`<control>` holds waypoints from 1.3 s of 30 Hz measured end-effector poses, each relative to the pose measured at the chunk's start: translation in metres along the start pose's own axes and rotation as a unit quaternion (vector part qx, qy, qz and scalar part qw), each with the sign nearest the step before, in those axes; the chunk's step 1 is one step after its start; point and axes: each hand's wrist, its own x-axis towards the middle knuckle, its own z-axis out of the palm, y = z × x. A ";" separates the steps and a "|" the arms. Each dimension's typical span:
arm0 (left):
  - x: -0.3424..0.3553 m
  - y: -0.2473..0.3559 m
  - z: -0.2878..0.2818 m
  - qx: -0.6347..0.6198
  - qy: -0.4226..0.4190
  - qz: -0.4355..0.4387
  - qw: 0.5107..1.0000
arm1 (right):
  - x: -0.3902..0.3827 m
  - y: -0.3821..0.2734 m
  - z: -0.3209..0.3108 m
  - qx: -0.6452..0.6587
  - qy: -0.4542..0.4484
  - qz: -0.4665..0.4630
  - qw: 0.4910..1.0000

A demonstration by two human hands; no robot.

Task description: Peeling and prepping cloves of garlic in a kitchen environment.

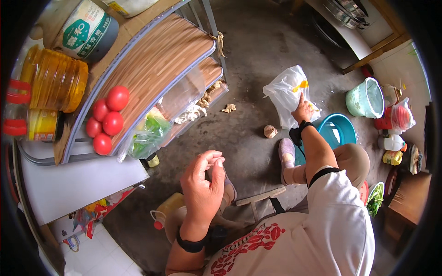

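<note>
So nearest up, the left hand (202, 184) is raised in front of the chest with thumb and fingertips pinched together; whatever's between them is too small to make out; there's a black band on that wrist. Just past it, one small wooden stool (262, 197) sits by the knees, and one yellowish bottle with a red cap (165, 215) stands on the concrete floor (248, 73) below the hand. Further out the right hand (303, 111) is stretched forward, fingers closed on the lower edge of one white plastic bag (287, 94) resting on the floor; one blue basin (338, 131) sits just beside that arm; two small pale lumps (270, 131) lie on the floor near the bag, apart from each other. Off to the left, four red tomatoes (108, 120) are clustered on the wooden shelf top (156, 60), touching or nearly; a green-filled clear bag (149, 133) hangs off the tier below; two oil jugs (53, 80) at the far left; one mint green bucket (366, 97) well beyond the basin.
</note>
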 end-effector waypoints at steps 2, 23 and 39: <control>0.001 0.001 -0.001 0.012 -0.022 -0.009 1.000 | 0.016 -0.004 0.022 0.017 -0.011 -0.022 1.000; 0.002 -0.002 0.001 0.020 -0.002 -0.019 1.000 | -0.045 -0.048 -0.018 0.817 -0.336 -0.041 0.466; -0.011 -0.063 0.017 0.178 0.031 0.001 0.984 | -0.152 -0.002 -0.077 0.803 -0.518 -0.052 0.292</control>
